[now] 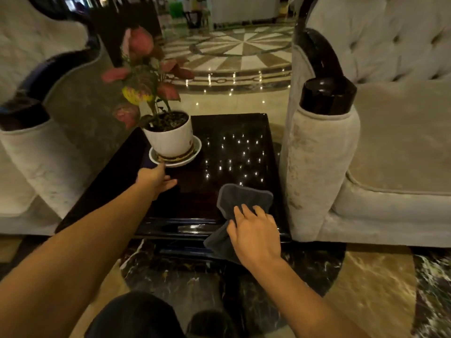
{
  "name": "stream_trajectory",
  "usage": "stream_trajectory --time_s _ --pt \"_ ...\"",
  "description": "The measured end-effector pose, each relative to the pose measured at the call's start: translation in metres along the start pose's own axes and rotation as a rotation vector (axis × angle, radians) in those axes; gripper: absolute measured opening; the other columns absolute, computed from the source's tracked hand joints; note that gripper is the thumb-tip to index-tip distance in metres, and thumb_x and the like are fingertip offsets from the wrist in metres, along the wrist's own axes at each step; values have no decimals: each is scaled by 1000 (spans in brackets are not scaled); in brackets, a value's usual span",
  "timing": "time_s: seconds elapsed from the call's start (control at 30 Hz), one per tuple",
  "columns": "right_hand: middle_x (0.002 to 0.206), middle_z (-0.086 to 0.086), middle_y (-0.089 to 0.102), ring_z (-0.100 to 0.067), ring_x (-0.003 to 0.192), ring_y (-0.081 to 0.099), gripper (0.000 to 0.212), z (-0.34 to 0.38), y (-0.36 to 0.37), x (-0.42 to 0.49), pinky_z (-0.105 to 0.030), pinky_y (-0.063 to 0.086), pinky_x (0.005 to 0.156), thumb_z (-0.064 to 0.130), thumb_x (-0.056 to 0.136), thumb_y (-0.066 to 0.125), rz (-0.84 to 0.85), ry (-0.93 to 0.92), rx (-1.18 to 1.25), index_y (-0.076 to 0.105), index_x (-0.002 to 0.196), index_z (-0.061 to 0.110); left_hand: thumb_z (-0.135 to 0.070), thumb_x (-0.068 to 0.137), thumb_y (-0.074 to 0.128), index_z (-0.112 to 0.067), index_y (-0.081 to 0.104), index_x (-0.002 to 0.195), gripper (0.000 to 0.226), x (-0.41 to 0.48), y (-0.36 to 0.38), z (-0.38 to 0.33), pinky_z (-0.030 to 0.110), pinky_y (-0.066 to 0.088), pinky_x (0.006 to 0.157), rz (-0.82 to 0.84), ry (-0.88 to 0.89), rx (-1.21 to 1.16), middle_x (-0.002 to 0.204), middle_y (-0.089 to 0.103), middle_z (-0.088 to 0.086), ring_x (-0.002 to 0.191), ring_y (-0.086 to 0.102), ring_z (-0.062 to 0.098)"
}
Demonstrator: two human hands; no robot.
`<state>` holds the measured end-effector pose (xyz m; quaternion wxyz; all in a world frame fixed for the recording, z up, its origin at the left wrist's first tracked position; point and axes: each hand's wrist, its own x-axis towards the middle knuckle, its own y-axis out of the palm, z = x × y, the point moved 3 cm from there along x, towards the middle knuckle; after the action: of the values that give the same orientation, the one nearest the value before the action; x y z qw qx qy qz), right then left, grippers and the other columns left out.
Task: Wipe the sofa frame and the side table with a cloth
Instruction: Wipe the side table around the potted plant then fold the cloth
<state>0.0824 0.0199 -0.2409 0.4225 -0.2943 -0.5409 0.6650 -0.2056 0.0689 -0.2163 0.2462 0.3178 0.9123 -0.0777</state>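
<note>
A glossy dark side table [231, 152] stands between two pale upholstered sofas. My right hand [253, 230] presses a dark grey cloth [244, 198] flat on the table's near right corner; part of the cloth hangs over the front edge. My left hand [156, 178] reaches to the white saucer [192, 156] under a white plant pot [170, 136], the thumb touching the saucer's near rim and the fingers spread. The right sofa's dark wooden frame [324, 93] caps its armrest just right of the table.
The potted plant with pink leaves [144, 76] stands on the table's far left part. The left sofa's armrest [36, 142] and dark frame [19, 113] flank the table. Polished marble floor [366, 276] lies below, and my dark trouser knees [136, 318] show at the bottom.
</note>
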Motion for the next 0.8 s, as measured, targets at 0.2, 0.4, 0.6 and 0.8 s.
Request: stream_trajectory --time_s 0.2,0.4,0.6,0.8 --pt "100 -16 70 -36 96 64 38 4 -56 -35 -37 46 71 41 100 48 243 394 502 71 101 11 -42 92 59 -8 70 104 38 -199 22 106 36 53 75 418 -191 371 101 69 16 88 66 28" --pt "102 -20 72 -36 99 67 37 10 -173 -80 -45 55 86 38 97 59 374 821 1177 68 94 2 -45 89 63 -26 64 118 36 -333 2 52 33 43 76 560 -369 416 101 74 -1 80 71 10" --pt "119 -16 71 -30 110 70 47 19 -345 -115 -39 60 83 24 74 85 886 717 1688 70 117 12 -28 85 71 -17 65 118 36 -466 -19 -92 32 50 84 562 -354 373 106 74 4 98 69 22" --pt "126 -13 68 -32 108 70 61 -29 -407 -136 -39 58 76 49 82 76 844 769 1526 59 134 23 -17 76 77 -9 71 113 38 -529 -18 -165 36 57 81 598 -427 -70 119 69 16 111 65 32"
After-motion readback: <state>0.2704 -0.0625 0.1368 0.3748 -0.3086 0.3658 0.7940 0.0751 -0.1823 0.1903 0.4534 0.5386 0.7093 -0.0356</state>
